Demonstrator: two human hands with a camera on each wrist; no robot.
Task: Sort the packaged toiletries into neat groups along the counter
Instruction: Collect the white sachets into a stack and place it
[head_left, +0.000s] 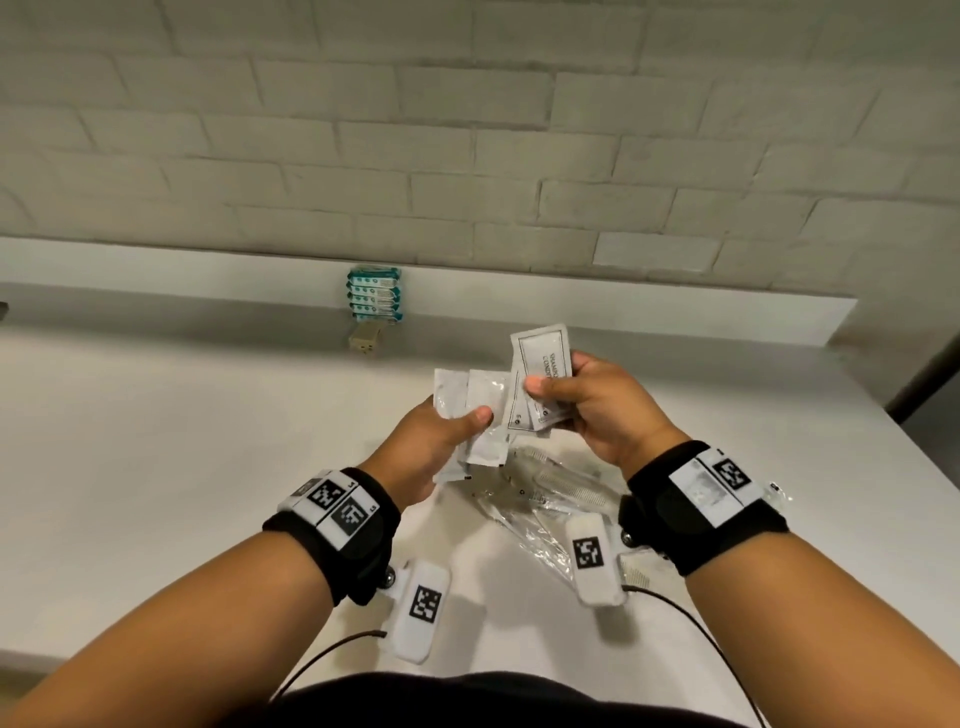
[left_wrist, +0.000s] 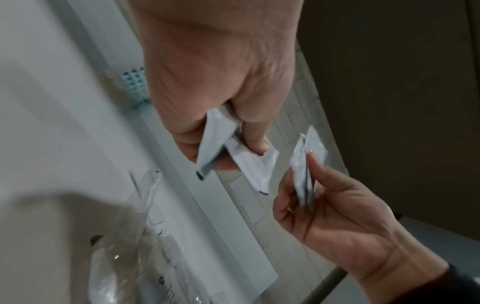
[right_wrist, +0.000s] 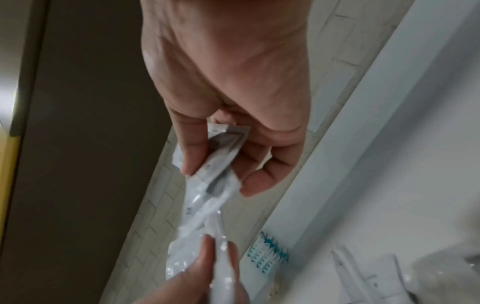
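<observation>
Left hand (head_left: 434, 441) pinching plain white sachets (head_left: 480, 415), right hand (head_left: 602, 410) gripping printed sachets (head_left: 540, 374) between thumb and fingers (head_left: 537, 385), clear-wrapped items, perhaps combs (head_left: 550, 493), lying on bench (head_left: 156, 441) beneath both hands, teal packets (head_left: 374, 293) stacked beyond the fingers

The left hand (head_left: 435, 441) covers the lower left part of the plain white packets (head_left: 480, 415) it holds, so their count cannot be told. The right hand (head_left: 597, 405) hides the bottom right of the printed sachets (head_left: 537, 374); their lettering is too small to read fully. Toward 6 o'clock from both hands, the clear wrapped items (head_left: 545, 493) on the counter (head_left: 156, 441) are partly covered by the wrists and too glossy to identify. At 11 o'clock, the print on the teal packs (head_left: 374, 293) is unreadable. Both wrist views are blurred.
</observation>
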